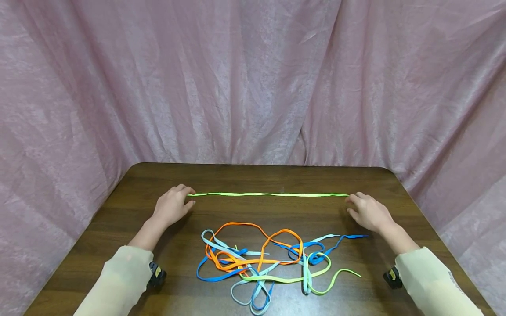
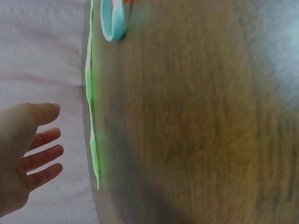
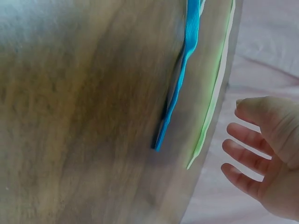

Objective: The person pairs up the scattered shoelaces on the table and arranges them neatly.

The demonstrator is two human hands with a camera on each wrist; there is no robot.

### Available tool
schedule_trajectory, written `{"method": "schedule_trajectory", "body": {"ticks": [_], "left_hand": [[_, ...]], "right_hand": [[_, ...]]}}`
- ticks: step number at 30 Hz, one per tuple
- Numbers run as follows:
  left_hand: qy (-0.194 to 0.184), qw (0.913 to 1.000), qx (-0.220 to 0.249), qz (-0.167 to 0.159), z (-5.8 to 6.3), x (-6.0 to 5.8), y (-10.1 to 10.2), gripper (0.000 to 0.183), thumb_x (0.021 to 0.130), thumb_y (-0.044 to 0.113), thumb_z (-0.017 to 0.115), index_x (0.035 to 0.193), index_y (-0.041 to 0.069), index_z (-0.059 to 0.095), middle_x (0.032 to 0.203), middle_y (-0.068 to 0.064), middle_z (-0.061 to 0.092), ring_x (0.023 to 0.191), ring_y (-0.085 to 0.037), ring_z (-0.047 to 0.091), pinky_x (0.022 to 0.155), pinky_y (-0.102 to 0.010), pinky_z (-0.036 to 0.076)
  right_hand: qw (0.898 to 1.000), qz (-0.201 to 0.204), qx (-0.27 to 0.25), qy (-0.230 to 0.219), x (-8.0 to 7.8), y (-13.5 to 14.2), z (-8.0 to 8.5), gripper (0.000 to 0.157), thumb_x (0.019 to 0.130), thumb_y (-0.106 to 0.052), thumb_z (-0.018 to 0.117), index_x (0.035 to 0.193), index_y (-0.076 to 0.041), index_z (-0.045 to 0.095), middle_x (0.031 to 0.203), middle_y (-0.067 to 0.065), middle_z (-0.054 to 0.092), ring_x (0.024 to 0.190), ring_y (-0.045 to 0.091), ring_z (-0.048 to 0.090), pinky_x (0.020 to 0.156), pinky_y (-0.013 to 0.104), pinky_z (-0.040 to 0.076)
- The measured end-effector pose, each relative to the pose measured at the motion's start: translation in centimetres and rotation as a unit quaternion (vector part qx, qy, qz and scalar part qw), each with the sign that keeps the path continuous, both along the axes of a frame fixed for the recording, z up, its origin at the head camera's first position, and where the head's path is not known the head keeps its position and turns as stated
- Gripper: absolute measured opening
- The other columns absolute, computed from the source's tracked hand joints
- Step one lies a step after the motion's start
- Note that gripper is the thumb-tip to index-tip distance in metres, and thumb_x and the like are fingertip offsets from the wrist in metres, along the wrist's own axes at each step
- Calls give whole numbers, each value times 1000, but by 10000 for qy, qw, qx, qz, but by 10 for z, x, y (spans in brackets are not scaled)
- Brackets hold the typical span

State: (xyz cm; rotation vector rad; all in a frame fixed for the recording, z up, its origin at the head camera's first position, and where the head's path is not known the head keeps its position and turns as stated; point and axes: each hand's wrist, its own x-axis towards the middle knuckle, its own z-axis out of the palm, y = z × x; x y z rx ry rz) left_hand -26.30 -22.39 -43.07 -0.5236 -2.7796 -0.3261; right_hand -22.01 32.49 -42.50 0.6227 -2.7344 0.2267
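Note:
A yellow-green shoelace lies stretched nearly straight across the far part of the table. At its left end my left hand hovers with thumb and fingers apart; in the left wrist view the lace tip lies free of the left hand. Over the other end is my right hand. The right wrist view shows its fingers loosely bent and spread, holding nothing, with the lace's end lying loose on the wood.
Nearer the front edge lies a tangled heap of shoelaces: orange, blue, light blue and another yellow-green one. A blue lace end points toward the right hand. Behind the wooden table hangs a pink curtain.

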Motion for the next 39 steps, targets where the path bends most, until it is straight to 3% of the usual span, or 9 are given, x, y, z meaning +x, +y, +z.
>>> {"method": "schedule_trajectory", "body": {"ticks": [7, 14, 28, 33, 39], "left_hand": [[167, 9990, -47, -402, -1, 11, 15, 24, 79, 20, 71, 100, 11, 66, 100, -7, 64, 89, -28, 60, 68, -42, 50], [222, 9965, -267, -760, -4, 24, 32, 23, 79, 21, 71, 99, 11, 66, 97, -3, 63, 90, -24, 61, 74, -40, 50], [333, 9920, -264, -1190, -4, 49, 60, 23, 78, 22, 73, 98, 14, 67, 94, 3, 62, 84, -16, 58, 70, -31, 49], [364, 9893, -286, -1382, -3, 56, 71, 21, 78, 23, 72, 98, 16, 67, 94, 4, 62, 85, -15, 58, 73, -32, 49], [512, 9843, -438, -1633, -2, 64, 85, 21, 78, 25, 72, 97, 17, 66, 93, 4, 60, 84, -15, 56, 74, -32, 49]], "right_hand": [[9998, 191, 19, -54, 14, -12, 1, 27, 72, -7, 74, 97, -6, 64, 91, 7, 63, 78, 25, 62, 60, 37, 49], [9980, 637, 13, 51, 29, -22, -2, 26, 70, -7, 76, 94, -9, 64, 89, 2, 63, 76, 21, 63, 60, 35, 48], [9928, 1183, -100, 126, 66, -23, -8, 28, 66, -8, 78, 88, -16, 63, 86, -9, 59, 75, 9, 59, 60, 26, 48], [9926, 1203, -131, -81, 76, -20, -11, 25, 67, -9, 77, 83, -20, 61, 82, -14, 55, 72, 4, 57, 58, 23, 46], [9864, 1538, -308, -488, 86, -23, -14, 26, 69, -10, 76, 84, -21, 59, 80, -17, 53, 71, -2, 52, 59, 19, 44]]}}
